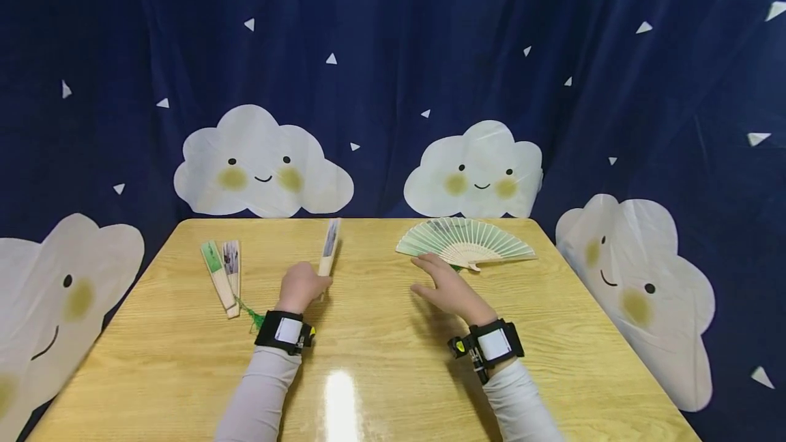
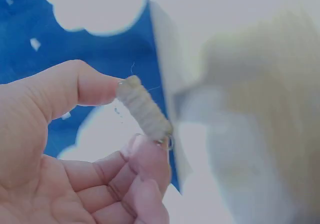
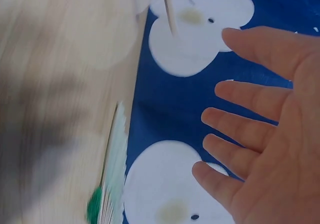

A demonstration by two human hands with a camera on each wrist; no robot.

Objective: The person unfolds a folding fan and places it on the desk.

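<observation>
My left hand (image 1: 302, 285) pinches a folded hand fan (image 1: 329, 244) by its pale wooden end, the dark-patterned part pointing away from me. In the left wrist view the stacked end of the folded fan (image 2: 144, 108) sits between thumb and fingers. My right hand (image 1: 451, 286) is held over the table with fingers spread and nothing in them. Just beyond its fingertips lies a spread light-green fan (image 1: 467, 241). In the right wrist view the right hand (image 3: 265, 119) shows its bare palm, with the green fan (image 3: 114, 159) seen edge-on beside a green tassel (image 3: 94, 204).
Two more folded fans lie on the left of the wooden table (image 1: 381, 346), one green-tipped fan (image 1: 216, 275) and one dark-patterned fan (image 1: 232, 268). A green tassel (image 1: 253, 314) trails from them towards my left wrist. A dark blue curtain (image 1: 381, 53) with cloud shapes surrounds the table.
</observation>
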